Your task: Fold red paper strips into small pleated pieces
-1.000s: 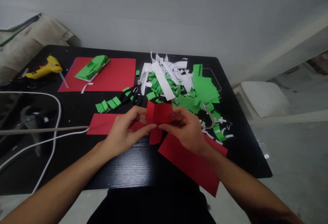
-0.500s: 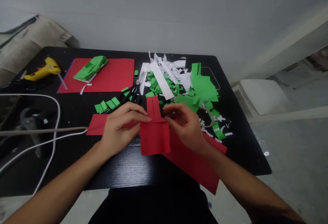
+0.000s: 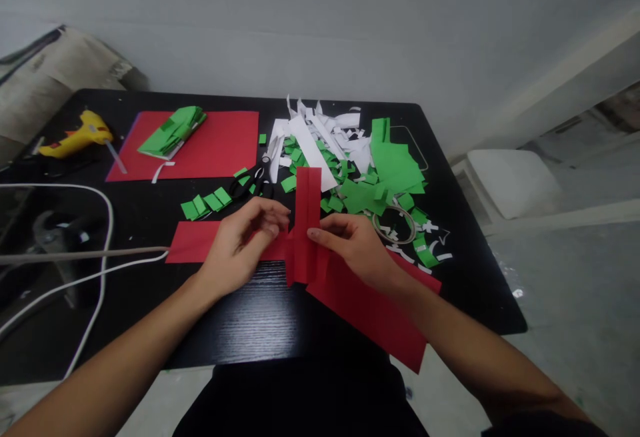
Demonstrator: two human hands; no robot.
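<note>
A folded piece of red paper stands lengthwise in front of me, creased down its middle. My right hand pinches its right edge between thumb and fingers. Just left of it, my left hand is apart from the paper, its fingers curved with a gap between thumb and fingertips. Below my left hand lies a red paper strip. Under my right hand a larger red sheet lies at a slant, its corner past the table's front edge.
Black scissors, green paper scraps and white paper strips lie behind my hands. A tape ring is at right. Back left are a yellow glue gun, a red sheet and folded green paper. White cables cross the left side.
The red piece has gone from a wide opened lower part to a narrow upright folded shape. My left hand has let go of it; my right hand still holds it.
</note>
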